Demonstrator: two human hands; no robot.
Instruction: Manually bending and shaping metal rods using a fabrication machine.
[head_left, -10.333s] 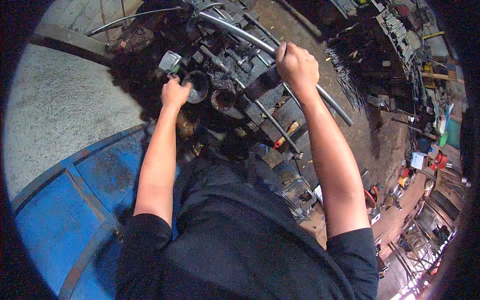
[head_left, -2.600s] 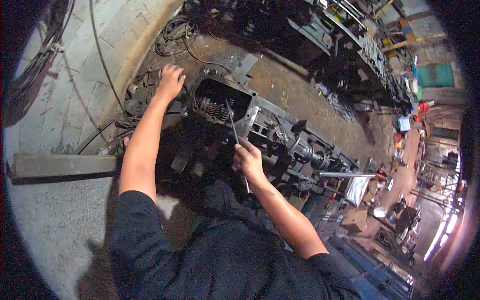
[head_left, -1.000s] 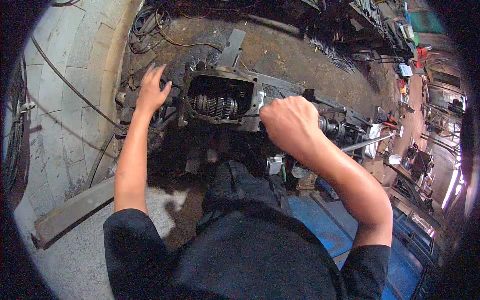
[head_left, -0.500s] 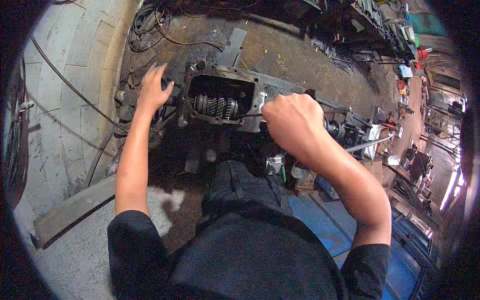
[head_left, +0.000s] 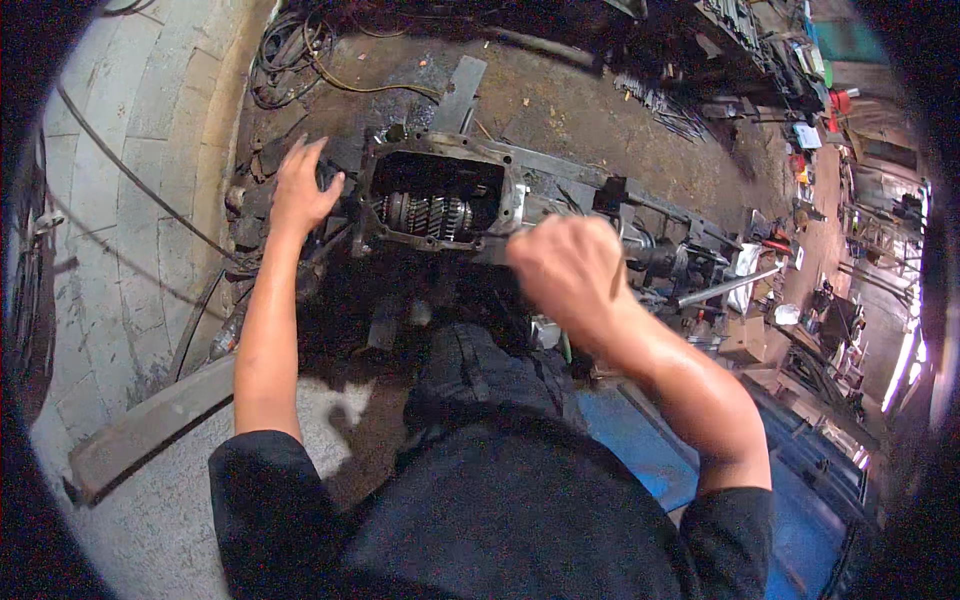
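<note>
The open gearbox [head_left: 440,200] lies on the dirt floor before my knees, gears bare. My left hand [head_left: 300,190], fingers spread, braces its end; my right hand [head_left: 570,265] is fisted, probably round a thin tool, blurred. I judge I'm working inside the case, and next I need a steady aim.

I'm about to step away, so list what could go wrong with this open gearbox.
The left hand rests beside the open gearbox; fingers could slip against the exposed gears. The right hand is blurred, closed above the housing; a slip might strike its metal edge. Cables on the floor could snag feet.
</note>
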